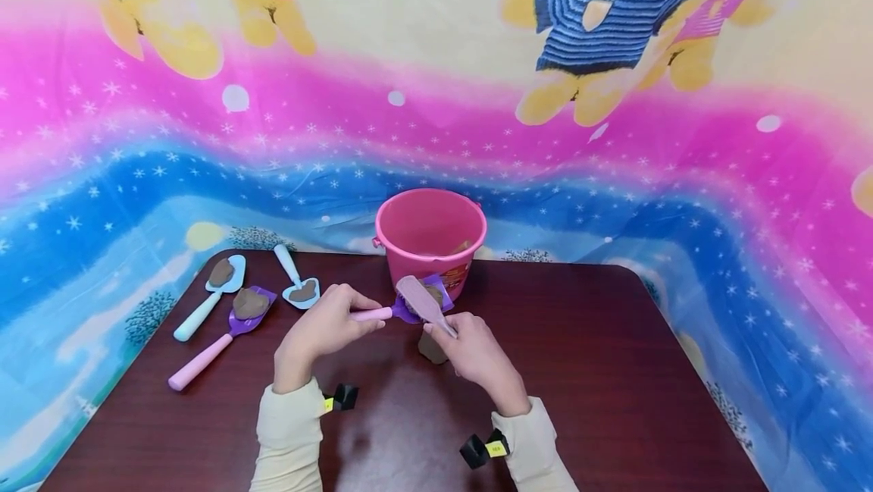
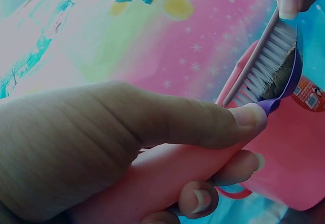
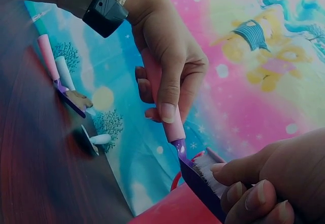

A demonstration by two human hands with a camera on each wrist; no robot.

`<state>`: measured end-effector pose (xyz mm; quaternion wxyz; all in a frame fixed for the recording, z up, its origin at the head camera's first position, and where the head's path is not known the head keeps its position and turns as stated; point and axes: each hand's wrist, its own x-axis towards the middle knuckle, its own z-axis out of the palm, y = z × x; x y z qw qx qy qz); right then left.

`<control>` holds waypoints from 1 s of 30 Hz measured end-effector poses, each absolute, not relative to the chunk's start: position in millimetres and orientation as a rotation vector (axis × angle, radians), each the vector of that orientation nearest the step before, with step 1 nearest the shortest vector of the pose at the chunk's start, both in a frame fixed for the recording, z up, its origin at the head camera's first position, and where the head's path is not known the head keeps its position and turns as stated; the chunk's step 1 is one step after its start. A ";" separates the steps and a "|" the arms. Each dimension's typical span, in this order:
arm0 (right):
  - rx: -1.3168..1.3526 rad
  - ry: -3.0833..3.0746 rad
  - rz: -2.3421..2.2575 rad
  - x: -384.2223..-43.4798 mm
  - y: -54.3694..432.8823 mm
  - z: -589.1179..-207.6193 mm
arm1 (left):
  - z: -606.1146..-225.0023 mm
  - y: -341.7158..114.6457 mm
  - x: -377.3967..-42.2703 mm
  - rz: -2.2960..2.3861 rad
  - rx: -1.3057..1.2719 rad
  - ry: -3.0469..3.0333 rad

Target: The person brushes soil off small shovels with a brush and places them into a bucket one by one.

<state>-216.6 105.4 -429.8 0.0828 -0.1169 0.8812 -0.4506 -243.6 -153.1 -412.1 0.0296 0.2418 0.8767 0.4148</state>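
Observation:
My left hand [image 1: 330, 325] grips the pink handle of a toy shovel [image 2: 152, 183], thumb along its top. Its purple blade [image 1: 405, 313] carries a brown lump [image 2: 279, 76] that looks like sand or clay. In my right hand [image 1: 480, 352] is a small pale pink brush [image 1: 418, 296], pinched by its handle. The white bristles [image 2: 266, 64] face down onto the lump, as the left wrist view shows. Both tools are held just in front of a pink bucket [image 1: 402, 264], partly overlapping its wall. Another brown lump [image 1: 431, 349] lies on the table below them, partly hidden by the right hand.
At the table's left lie a second purple shovel [image 1: 250, 321] with a pink handle and two light blue shovels [image 1: 217, 285], each bearing a brown lump. Some brown material [image 1: 464, 247] shows inside the bucket. A patterned cloth [image 1: 327, 136] hangs close behind the dark table [image 1: 580, 371].

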 end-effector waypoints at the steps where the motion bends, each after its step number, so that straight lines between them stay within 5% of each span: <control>1: -0.347 2.634 -1.346 -216.7 105.5 -429.8 | -412.4 -153.6 -243.5 1.282 0.748 2.700; 30: -0.213 2.669 -1.343 -221.7 115.4 -433.2 | -414.8 -161.6 -243.7 1.240 0.689 2.705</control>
